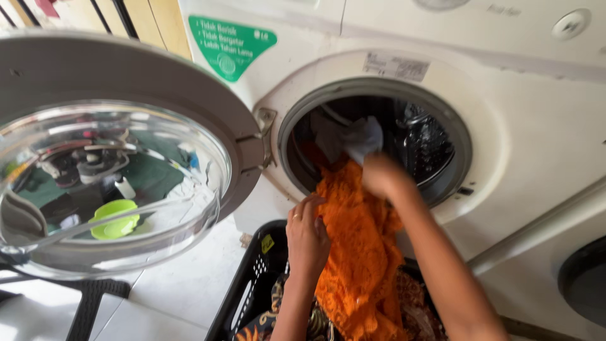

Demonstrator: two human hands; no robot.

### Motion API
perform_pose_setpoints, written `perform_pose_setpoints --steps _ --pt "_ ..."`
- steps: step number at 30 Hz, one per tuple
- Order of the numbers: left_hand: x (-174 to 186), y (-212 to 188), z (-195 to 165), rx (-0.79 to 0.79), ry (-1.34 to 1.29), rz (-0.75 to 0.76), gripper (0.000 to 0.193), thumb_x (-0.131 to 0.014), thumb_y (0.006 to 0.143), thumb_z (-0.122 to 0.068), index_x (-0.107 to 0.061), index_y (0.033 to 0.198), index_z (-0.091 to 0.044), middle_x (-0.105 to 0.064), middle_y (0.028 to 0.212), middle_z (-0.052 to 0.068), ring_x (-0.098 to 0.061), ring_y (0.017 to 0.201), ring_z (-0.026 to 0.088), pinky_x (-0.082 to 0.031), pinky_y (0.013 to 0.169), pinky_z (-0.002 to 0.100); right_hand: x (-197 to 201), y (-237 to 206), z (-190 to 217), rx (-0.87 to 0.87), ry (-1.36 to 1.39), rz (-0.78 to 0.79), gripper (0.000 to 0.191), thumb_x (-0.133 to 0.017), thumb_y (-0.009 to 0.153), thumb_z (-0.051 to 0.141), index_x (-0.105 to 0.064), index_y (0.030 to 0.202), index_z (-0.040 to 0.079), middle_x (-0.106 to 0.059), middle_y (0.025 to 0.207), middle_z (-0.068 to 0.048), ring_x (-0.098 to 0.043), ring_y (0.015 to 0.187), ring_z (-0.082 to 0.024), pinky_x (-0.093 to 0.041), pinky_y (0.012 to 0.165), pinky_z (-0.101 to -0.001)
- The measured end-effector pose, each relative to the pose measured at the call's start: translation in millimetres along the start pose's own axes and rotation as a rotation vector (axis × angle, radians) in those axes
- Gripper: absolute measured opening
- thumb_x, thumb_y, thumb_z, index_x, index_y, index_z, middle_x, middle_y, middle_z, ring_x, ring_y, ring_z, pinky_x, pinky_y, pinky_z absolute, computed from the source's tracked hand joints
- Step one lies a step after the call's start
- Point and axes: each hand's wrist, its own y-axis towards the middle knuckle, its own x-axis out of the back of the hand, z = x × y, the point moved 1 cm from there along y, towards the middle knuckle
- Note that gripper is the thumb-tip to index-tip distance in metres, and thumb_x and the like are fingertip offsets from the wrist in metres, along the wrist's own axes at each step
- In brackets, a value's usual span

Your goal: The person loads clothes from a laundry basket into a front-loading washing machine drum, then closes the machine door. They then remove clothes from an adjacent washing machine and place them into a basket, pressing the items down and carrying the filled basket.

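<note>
Orange lace, a single long garment of openwork fabric (360,246), hangs between the round mouth of a white front-loading washing machine (530,126) and a black plastic laundry basket (243,297) on the floor just below it. Its top end lies over the lip of the dark drum opening (429,145), and its lower folds pool in the basket on a patterned brown-and-orange cloth (416,303).

Two bare hands work the fabric. The right hand (382,175), raised at the drum's lip, is closed around the top of the orange garment; just above it a pale grey-white piece of cloth (363,137) shows inside the drum, though whether the hand also touches it cannot be told. The left hand (307,237), with one ring on a finger, is lower, its fingers curled into the garment's left edge over the basket, apparently gathering the hanging length so it stays over the basket.

The machine's one round door (113,158), grey-rimmed with a bulging clear window, stands swung fully open to the left, leaving the opening free for both arms. Its glass reflects the room, one lime-green bowl shape among the reflections. A green sticker (230,47) sits on the machine's upper front. A second dark round opening (584,281) shows at the lower right edge.
</note>
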Motion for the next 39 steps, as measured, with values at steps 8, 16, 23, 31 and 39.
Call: perform_pose_setpoints --steps 8,16,23,31,39 --pt "-17 -12 30 -0.044 0.377 0.622 0.066 -0.067 0.075 0.0 -0.067 0.136 -0.025 -0.057 0.138 0.017 -0.048 0.133 0.038 -0.028 0.115 0.059 12 -275 -20 1.014 0.774 0.142 0.037 -0.06 0.099 0.005 -0.066 0.135 -0.003 -0.07 0.137 -0.022 -0.067 0.126 -0.03 -0.052 0.102 -0.0358" --pt "26 -16 4 0.21 0.073 1.369 0.049 -0.079 0.076 -0.013 -0.075 0.122 -0.026 -0.077 0.103 0.009 -0.074 0.094 0.028 -0.059 0.089 0.04 26 -172 -7 0.204 0.37 -0.186 0.04 -0.059 0.096 0.025 -0.065 0.134 0.014 -0.079 0.119 -0.006 -0.076 0.102 -0.019 -0.057 0.096 -0.0324" --pt "21 -2 11 0.062 0.375 0.592 0.03 -0.071 0.09 -0.025 -0.068 0.118 -0.015 -0.075 0.098 0.012 -0.07 0.1 0.033 -0.054 0.087 0.047 -179 -191 49 0.309 0.021 0.456 0.119 -0.086 0.076 0.037 -0.005 0.164 0.038 0.017 0.173 -0.009 0.003 0.148 -0.066 -0.036 0.107 -0.0734" --pt "-69 -106 96 0.255 0.55 0.903 0.068 -0.062 0.092 -0.052 -0.041 0.151 -0.026 -0.021 0.166 0.006 -0.015 0.153 0.038 -0.016 0.108 0.08 -334 -156 99 0.286 0.096 0.028 0.055 -0.051 0.111 0.032 -0.038 0.163 0.021 -0.033 0.169 -0.012 -0.024 0.159 -0.046 -0.045 0.108 -0.0687" --pt "-59 -168 129 0.15 0.702 1.17 0.095 -0.048 0.083 -0.078 -0.016 0.162 -0.034 0.0 0.169 0.002 -0.002 0.155 0.034 -0.001 0.11 0.083 -282 -254 14 0.341 0.211 0.068 0.091 -0.072 0.087 0.046 -0.03 0.164 0.022 -0.048 0.143 -0.005 -0.029 0.148 -0.035 -0.013 0.122 -0.0618"
